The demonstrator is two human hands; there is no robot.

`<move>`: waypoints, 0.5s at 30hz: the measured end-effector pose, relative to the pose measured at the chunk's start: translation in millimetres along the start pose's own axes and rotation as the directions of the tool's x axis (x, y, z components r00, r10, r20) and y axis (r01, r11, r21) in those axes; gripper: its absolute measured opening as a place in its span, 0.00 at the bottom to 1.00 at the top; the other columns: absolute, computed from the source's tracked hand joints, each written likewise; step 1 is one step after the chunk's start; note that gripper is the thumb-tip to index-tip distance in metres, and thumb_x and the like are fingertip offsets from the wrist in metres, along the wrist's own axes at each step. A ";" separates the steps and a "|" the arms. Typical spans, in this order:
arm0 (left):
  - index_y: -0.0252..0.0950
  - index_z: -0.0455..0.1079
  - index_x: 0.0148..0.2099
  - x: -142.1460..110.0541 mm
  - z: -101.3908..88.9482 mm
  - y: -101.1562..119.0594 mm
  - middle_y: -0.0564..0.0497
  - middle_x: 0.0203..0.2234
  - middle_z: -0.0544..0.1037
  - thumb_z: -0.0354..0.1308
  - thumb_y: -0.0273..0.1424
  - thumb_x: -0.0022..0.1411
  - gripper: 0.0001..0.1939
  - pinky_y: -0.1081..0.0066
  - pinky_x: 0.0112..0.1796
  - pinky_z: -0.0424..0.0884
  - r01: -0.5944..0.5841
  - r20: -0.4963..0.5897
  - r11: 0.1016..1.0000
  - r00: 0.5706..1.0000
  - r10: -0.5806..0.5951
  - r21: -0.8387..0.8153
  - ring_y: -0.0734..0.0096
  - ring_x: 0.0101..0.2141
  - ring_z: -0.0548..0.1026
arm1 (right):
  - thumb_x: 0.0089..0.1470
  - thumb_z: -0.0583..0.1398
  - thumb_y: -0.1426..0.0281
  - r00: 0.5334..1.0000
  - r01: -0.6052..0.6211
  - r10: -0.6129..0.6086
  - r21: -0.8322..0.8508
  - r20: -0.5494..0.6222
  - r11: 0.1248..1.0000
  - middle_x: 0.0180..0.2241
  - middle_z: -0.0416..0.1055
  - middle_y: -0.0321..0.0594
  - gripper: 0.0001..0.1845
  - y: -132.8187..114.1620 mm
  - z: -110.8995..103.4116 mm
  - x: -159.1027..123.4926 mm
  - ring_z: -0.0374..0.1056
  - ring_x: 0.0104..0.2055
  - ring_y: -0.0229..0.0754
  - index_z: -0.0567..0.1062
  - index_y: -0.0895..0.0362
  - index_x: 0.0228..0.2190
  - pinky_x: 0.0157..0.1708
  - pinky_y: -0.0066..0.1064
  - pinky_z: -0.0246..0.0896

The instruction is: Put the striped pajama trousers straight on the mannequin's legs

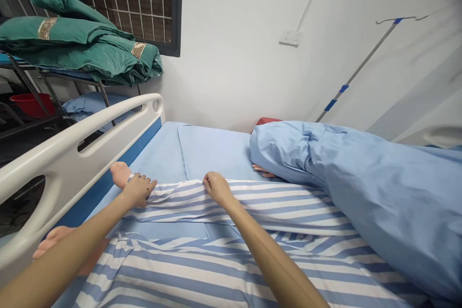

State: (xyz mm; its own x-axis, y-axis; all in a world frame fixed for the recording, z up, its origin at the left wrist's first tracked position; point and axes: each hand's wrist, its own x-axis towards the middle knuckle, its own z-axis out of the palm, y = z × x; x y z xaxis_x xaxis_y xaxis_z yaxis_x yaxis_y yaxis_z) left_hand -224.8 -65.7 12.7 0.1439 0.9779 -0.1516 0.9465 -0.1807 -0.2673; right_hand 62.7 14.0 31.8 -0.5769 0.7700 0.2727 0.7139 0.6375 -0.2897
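Two legs in blue-and-white striped trousers lie on the bed, toes toward the left. At the ankle end of the far trouser leg, my left hand is closed over the cloth, right beside a smooth pink foot. Farther up that leg, my right hand pinches the far edge of the striped cloth, its fingertips partly hidden. The near trouser leg lies closer to me, untouched by either hand. Its foot is partly covered by my left forearm.
A bunched blue quilt covers the right side, with fingers of another hand showing under its edge. A cream bed end board stands at the left. Behind are folded green bedding, a wall socket and an IV pole.
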 end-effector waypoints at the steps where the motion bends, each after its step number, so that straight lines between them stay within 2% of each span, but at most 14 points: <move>1: 0.35 0.64 0.50 -0.2 -0.7 0.0 0.39 0.39 0.74 0.56 0.32 0.44 0.27 0.56 0.44 0.57 0.000 0.008 1.000 1.000 0.000 0.002 0.52 0.41 0.70 | 0.56 0.51 0.73 1.000 -0.006 0.006 -0.017 -0.006 1.000 0.36 0.70 0.43 0.08 3.8 0.6 -6.9 0.62 0.40 0.41 0.70 0.58 0.35 0.40 0.31 0.53; 5: 0.36 0.62 0.53 -1.2 -3.4 -0.3 0.38 0.41 0.73 0.57 0.31 0.44 0.31 0.56 0.43 0.58 -0.027 0.031 1.000 0.999 0.027 -0.004 0.52 0.42 0.70 | 0.56 0.51 0.72 0.998 0.009 -0.013 -0.053 -0.065 0.999 0.42 0.69 0.46 0.13 21.4 -2.5 -39.1 0.61 0.46 0.44 0.69 0.59 0.43 0.46 0.35 0.54; 8: 0.36 0.56 0.58 -3.6 -7.6 2.9 0.37 0.46 0.69 0.57 0.28 0.43 0.37 0.55 0.44 0.59 -0.067 0.011 0.997 0.998 0.067 -0.023 0.51 0.45 0.68 | 0.55 0.52 0.71 0.999 0.031 -0.034 -0.083 -0.040 0.996 0.47 0.67 0.47 0.16 32.6 -7.8 -60.2 0.60 0.50 0.47 0.68 0.59 0.45 0.49 0.39 0.55; 12: 0.36 0.53 0.60 -17.2 -22.2 19.9 0.36 0.54 0.62 0.58 0.30 0.44 0.39 0.53 0.49 0.56 -0.052 -0.150 0.992 0.988 0.035 -0.113 0.46 0.53 0.60 | 0.54 0.53 0.70 0.994 0.054 -0.063 -0.105 -0.087 0.993 0.53 0.61 0.50 0.19 32.0 -17.8 -89.0 0.54 0.57 0.51 0.66 0.59 0.49 0.52 0.45 0.53; 15: 0.36 0.56 0.58 -45.1 -33.8 41.2 0.40 0.54 0.63 0.54 0.36 0.52 0.31 0.58 0.52 0.57 -0.064 -0.240 0.939 0.970 -0.021 -0.339 0.54 0.53 0.61 | 0.55 0.51 0.69 0.985 0.073 -0.078 -0.042 -0.151 0.996 0.52 0.62 0.50 0.18 18.3 -27.0 -122.2 0.56 0.55 0.50 0.67 0.58 0.48 0.53 0.45 0.55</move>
State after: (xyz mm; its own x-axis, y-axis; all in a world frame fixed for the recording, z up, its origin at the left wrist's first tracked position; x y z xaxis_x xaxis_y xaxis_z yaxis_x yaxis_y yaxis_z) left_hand -182.6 -113.7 40.7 0.1893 0.9780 0.0872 0.9771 -0.1964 0.0814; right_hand 157.0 -69.2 17.9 -0.5647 0.7047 0.4296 0.6859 0.6902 -0.2306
